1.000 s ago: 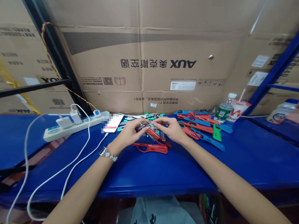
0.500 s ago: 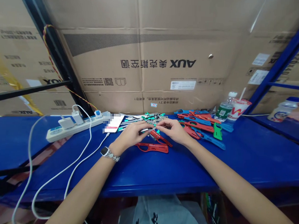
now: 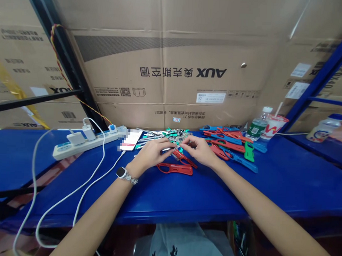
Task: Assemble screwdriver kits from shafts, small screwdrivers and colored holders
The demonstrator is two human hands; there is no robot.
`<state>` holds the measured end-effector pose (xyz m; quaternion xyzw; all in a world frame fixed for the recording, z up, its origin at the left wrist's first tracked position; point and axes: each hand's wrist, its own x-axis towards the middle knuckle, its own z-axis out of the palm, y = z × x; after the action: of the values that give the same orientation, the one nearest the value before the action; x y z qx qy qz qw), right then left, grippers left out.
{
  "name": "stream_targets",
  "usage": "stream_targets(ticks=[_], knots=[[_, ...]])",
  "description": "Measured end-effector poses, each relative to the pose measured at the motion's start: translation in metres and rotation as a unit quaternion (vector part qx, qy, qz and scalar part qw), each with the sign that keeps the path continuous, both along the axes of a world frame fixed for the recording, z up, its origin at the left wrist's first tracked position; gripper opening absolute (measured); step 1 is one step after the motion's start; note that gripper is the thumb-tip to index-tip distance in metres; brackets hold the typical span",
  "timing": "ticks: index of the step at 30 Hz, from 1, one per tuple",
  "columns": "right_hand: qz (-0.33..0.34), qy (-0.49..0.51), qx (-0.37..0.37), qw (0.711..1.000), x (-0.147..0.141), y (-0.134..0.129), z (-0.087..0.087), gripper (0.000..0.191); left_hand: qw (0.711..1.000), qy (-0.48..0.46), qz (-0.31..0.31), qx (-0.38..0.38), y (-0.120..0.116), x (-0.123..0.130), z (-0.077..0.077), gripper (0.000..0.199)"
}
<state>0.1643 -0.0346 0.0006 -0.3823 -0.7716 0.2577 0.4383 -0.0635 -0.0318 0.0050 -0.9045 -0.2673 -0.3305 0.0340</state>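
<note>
My left hand (image 3: 153, 153), with a watch on its wrist, has thumb and fingers pinched together over the table. Between its fingertips a small silvery piece just shows, too small to name. Facing it, my right hand (image 3: 201, 151) is also pinched, its fingertips close to the left ones; what they hold is hidden. Under and behind the hands lies a pile of thin metal rods (image 3: 150, 134) with teal-green ends. A red plastic handle shell (image 3: 177, 169), like a stick lighter's casing, lies in front of the hands. Another red shell (image 3: 186, 159) lies slantwise just behind it.
Red, blue and green shells (image 3: 229, 145) are heaped to the right. Beyond them stand a water bottle (image 3: 256, 128) and a lidded cup with straw (image 3: 273, 126). On the left are a phone (image 3: 133, 139), a power strip (image 3: 82, 146) and loose white cables (image 3: 92, 171). Cardboard (image 3: 180, 53) backs the blue table.
Both hands stay nearly in place, fingertips still close together. The silvery piece at my left fingertips shows less than before. The view has shifted slightly.
</note>
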Motion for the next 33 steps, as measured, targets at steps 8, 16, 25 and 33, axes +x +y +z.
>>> stream_targets(ticks=[8, 16, 25, 33], knots=[[0.031, -0.049, 0.047, 0.997, 0.0003, 0.0, -0.0002, 0.019, 1.0, -0.004, 0.001, -0.017, 0.0017, 0.0004, -0.0045, 0.02], [0.03, -0.074, 0.013, 0.997, 0.0025, -0.0025, 0.0032, 0.019, 0.998, 0.001, -0.015, -0.057, 0.0023, -0.0016, -0.0022, 0.02], [0.014, -0.098, 0.011, 0.995, 0.0031, -0.0021, 0.0023, 0.019, 0.997, -0.006, -0.022, -0.079, -0.0018, 0.0006, -0.0006, 0.024], [-0.009, -0.093, 0.037, 0.995, -0.0015, -0.0048, 0.0003, 0.018, 0.999, -0.001, 0.0, -0.051, 0.0003, 0.0002, -0.0022, 0.021]])
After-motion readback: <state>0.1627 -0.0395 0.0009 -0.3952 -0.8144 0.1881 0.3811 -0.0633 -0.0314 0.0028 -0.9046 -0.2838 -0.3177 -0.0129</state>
